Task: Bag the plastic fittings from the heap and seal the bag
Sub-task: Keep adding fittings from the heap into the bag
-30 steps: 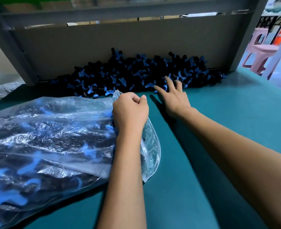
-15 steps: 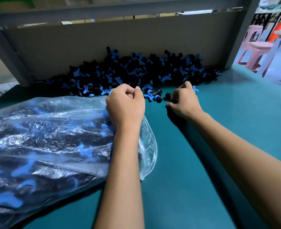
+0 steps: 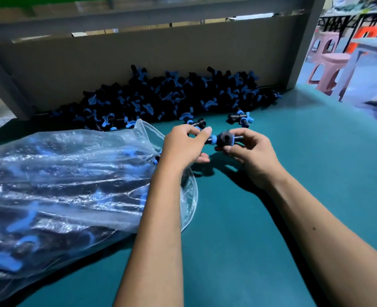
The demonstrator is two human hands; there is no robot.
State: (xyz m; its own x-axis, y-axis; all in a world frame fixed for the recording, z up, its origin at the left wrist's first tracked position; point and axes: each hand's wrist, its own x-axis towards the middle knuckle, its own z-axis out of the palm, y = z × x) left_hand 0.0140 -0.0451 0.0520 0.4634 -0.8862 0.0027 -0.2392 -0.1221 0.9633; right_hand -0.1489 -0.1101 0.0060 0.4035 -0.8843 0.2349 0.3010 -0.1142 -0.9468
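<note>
While both hands' fingers pinch one fitting [image 3: 224,139], two loose fittings [image 3: 239,118] lie before heap [image 3: 161,96]; one bag [image 3: 72,185].

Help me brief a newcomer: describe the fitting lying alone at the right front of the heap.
Find the heap of black and blue fittings against the board. In front of its right end, a lone fitting lies on the green table, apart from the heap, beyond the right hand.

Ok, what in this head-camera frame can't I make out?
- Fitting between the left hand and right hand: motion-blurred, and fingers cover its ends.
- Bag: cut off by the left and bottom edges; glare hides how full it is.
- Bag mouth: the left hand and forearm cover it.
- Heap: too dark to count.
</note>
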